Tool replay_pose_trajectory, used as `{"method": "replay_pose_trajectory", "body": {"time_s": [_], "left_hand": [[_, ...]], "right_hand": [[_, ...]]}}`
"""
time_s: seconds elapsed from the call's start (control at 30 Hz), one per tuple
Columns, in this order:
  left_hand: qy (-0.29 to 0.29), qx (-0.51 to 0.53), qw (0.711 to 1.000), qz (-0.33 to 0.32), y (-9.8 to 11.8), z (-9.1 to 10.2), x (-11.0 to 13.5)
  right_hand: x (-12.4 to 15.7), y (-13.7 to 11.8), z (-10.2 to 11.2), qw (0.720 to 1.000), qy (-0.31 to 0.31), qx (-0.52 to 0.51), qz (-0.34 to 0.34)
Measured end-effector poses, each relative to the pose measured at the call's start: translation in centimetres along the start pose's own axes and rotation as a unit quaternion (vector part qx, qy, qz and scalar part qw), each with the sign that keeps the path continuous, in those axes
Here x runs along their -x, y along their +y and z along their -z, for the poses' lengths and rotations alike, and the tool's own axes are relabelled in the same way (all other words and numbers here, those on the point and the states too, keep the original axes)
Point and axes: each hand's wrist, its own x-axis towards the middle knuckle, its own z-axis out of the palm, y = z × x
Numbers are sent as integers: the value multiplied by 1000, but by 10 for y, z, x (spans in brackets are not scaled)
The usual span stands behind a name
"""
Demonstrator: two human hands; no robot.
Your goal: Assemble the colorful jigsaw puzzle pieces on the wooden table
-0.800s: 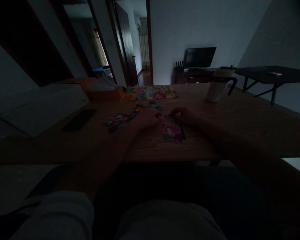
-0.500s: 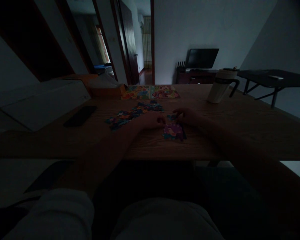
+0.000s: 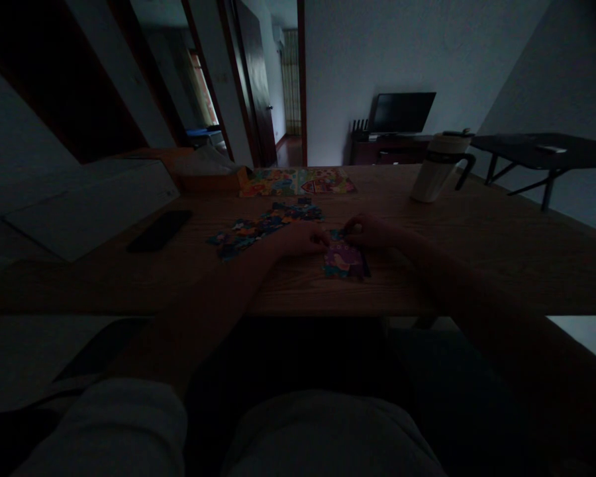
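A small joined section of jigsaw puzzle [image 3: 345, 258], purple with teal at its lower left, lies flat on the wooden table. At its upper left edge my left hand [image 3: 302, 238] rests with bent fingers closed, the fingertips pressed on that edge. My right hand [image 3: 372, 230] is over the upper right, thumb and fingers pinched on a teal-and-dark puzzle piece [image 3: 336, 234] at the top of the section. Dim light and the fingers hide how this piece meets the rest. Behind my left hand spreads a pile of loose puzzle pieces [image 3: 258, 228].
A colourful picture sheet [image 3: 298, 183] lies at the table's far side, beside an orange box [image 3: 208, 179]. A dark phone [image 3: 159, 230] and a white box [image 3: 94, 202] are on the left. A light tumbler with a black handle [image 3: 434, 169] stands at the back right.
My right fingers have drawn closer together over the top of the section. My left fingertips have closed and moved slightly right against its edge. The view has shifted slightly.
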Motion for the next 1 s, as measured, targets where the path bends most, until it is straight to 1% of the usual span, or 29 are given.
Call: {"method": "replay_pose_trajectory", "body": {"time_s": [0.07,0.23,0.37,0.43,0.53,0.67,0.8,1.0], "left_hand": [[0,4,1000,1,-1,-2,-1],[19,22,999,17,2,-3,-1],[17,28,999,34,5,-3,0],[17,20,999,41,6,-2,0],[15,13,999,43,7,-1,-1],[20,6,998,58,10,1,1],[26,4,996,81,13,2,2],[34,5,997,74,10,1,3]], "right_hand": [[2,-2,1,1000,-3,-18,-18],[5,0,-2,996,13,-74,-37],[5,3,-8,994,53,-97,-8],[4,3,-10,992,60,-106,13],[3,3,-12,989,36,-144,29],[3,5,-11,984,15,-176,31],[4,4,-9,986,0,-164,36],[8,-2,-6,992,-6,-120,40]]}}
